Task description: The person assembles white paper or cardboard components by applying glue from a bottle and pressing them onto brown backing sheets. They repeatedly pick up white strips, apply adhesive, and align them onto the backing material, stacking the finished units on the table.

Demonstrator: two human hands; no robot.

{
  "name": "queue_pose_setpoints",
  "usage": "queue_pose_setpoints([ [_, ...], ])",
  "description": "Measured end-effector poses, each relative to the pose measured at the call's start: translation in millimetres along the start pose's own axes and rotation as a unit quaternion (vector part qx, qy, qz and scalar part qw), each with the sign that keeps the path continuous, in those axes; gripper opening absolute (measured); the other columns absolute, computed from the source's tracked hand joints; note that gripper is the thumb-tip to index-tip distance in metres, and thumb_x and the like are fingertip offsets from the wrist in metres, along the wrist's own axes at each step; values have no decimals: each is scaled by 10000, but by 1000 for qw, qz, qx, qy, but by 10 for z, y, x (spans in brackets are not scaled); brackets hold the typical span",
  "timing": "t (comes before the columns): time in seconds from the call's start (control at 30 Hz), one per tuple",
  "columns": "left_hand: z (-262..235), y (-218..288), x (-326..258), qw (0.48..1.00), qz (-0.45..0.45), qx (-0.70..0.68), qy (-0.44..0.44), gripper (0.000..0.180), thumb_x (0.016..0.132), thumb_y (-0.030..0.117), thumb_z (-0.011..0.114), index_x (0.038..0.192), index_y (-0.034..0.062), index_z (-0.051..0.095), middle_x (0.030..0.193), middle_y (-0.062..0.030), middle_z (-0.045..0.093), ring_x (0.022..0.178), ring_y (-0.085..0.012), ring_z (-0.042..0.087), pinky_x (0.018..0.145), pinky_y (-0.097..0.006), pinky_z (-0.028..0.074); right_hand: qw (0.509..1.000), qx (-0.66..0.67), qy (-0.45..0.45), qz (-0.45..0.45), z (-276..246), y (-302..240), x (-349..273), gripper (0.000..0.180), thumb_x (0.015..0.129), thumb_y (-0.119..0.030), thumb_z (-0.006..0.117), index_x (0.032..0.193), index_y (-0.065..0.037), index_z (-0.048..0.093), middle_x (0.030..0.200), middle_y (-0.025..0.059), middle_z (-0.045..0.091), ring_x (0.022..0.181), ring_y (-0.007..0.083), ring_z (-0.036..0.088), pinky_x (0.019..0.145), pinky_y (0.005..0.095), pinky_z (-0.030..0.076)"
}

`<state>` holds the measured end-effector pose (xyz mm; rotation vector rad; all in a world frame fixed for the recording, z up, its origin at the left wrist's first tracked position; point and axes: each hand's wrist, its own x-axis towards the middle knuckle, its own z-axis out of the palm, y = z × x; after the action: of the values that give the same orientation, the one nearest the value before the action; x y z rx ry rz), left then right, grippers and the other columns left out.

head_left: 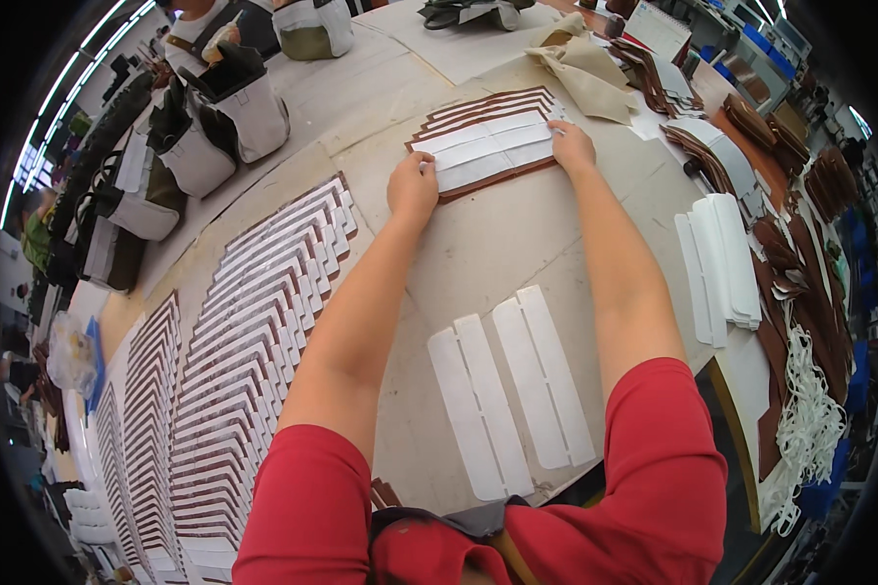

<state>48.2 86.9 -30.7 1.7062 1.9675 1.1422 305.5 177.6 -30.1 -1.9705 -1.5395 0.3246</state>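
Note:
Both arms reach forward over the table. My left hand (415, 185) is closed on the left end of a brown leather panel faced with white sheet (493, 148). The right end of the same panel is pinched by my right hand (573, 146). The panel lies at the near side of a short overlapping row of brown-edged white pieces (493, 105). Below it, between my forearms, two pairs of long white strips with rounded ends lie flat: a left pair (478, 405) and a right pair (544, 375). My fingertips are small and partly hidden.
Long overlapping rows of white-faced brown pieces (249, 331) cover the table's left. White-and-dark bags (190, 146) stand beyond them. At the right are a stack of white strips (724, 263), brown leather pieces (800, 253) and tangled white cords (808, 429). Another person (193, 29) stands far left.

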Motion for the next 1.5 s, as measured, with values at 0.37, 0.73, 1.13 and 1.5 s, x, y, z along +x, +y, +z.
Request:
queue_pose_setpoints([
  [0.37,13,-59,-8,1000,6,-5,11,172,805,210,582,941,120,639,734,-106,614,701,-238,591,661,-338,454,1000,6,0,11,-4,-18,-51,262,853,-209,472,1030,-266,656,1067,78,616,979,271,575,835,347,449],
  [0.73,51,-80,-65,998,52,-10,41,178,818,183,574,950,74,622,799,-130,611,730,-258,584,677,-356,452,998,51,24,17,15,85,-10,327,811,-252,541,1135,-225,581,987,114,638,934,264,593,825,352,449],
  [1.13,48,-25,-137,990,83,-64,91,209,869,202,539,918,10,607,853,-148,571,730,-261,563,677,-346,448,976,200,34,83,-46,236,287,209,770,-140,533,940,-39,600,815,119,636,688,203,600,618,315,484],
  [1.5,37,-35,-138,991,96,-54,73,236,874,193,515,974,2,611,896,-154,564,775,-291,573,701,-367,454,992,96,58,49,39,219,271,190,694,-77,555,874,-54,613,868,132,647,834,258,621,748,335,481],
])
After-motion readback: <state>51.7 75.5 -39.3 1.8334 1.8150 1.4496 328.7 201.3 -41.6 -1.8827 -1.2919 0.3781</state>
